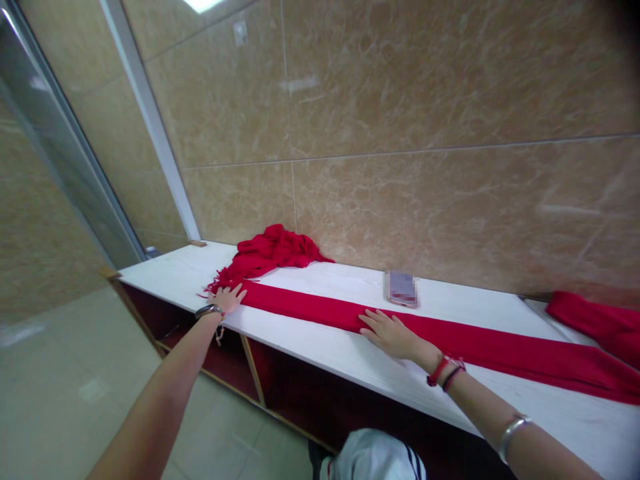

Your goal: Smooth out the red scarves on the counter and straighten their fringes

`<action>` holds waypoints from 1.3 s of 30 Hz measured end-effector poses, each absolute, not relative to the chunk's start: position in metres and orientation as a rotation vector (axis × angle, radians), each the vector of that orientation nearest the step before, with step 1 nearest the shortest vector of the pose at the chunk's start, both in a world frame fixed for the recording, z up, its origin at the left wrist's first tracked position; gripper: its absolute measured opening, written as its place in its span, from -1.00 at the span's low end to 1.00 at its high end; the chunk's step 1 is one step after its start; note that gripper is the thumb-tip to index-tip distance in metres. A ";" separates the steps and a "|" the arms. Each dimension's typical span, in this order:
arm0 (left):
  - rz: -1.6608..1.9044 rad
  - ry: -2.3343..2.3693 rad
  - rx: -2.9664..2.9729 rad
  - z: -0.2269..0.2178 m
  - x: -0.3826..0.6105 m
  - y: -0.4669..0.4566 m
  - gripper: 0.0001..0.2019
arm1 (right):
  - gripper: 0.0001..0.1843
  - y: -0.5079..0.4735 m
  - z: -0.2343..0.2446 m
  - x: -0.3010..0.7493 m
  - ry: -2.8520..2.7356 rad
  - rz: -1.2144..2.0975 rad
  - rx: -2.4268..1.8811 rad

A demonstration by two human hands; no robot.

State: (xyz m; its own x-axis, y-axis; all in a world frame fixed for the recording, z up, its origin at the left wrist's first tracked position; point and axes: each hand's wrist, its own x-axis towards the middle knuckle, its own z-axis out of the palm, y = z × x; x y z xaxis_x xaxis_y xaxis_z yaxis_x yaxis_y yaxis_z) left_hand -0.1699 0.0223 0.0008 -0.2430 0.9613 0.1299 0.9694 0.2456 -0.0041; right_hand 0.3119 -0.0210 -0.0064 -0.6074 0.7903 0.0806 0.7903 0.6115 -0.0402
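A long red scarf lies stretched flat along a white bench top. My left hand rests open on the scarf's far left end, beside its red fringe. My right hand lies flat and open on the scarf's middle, fingers pointing left. A crumpled red scarf sits heaped against the wall behind my left hand.
A phone lies on the bench top near the wall, just behind my right hand. More red cloth lies at the far right. A beige tiled wall backs the bench. Dark red compartments open below it.
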 end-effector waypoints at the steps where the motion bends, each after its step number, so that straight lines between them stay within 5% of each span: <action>1: -0.134 -2.456 -1.761 0.004 -0.177 0.020 -0.45 | -0.43 -0.019 -0.007 0.307 -2.732 -0.021 -1.325; 7: -0.243 -2.493 -1.484 0.019 -0.180 0.011 -0.47 | -0.43 -0.016 -0.022 0.294 -2.666 -0.124 -1.220; 13: -0.185 -1.776 -2.380 0.004 -0.152 0.022 -0.58 | -0.41 -0.015 -0.030 0.296 -2.638 -0.125 -1.236; 28: -0.371 -2.442 -1.409 0.012 -0.186 0.026 -0.42 | -0.46 -0.017 -0.028 0.294 -2.585 -0.117 -1.232; 35: -0.194 -1.680 -2.483 0.003 -0.090 0.022 -0.55 | -0.47 -0.022 -0.019 0.292 -2.586 -0.055 -1.286; 39: -0.048 -1.729 -2.611 -0.003 -0.084 0.027 -0.53 | -0.46 -0.022 -0.017 0.293 -2.598 -0.051 -1.268</action>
State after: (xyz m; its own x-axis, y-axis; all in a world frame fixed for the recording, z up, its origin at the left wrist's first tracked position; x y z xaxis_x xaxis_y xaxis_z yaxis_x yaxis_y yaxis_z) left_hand -0.0837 0.0275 -0.0035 0.3899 0.9203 0.0309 0.9206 -0.3904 0.0092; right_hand 0.2932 -0.0223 -0.0175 -0.5902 0.7716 0.2373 0.7803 0.6206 -0.0772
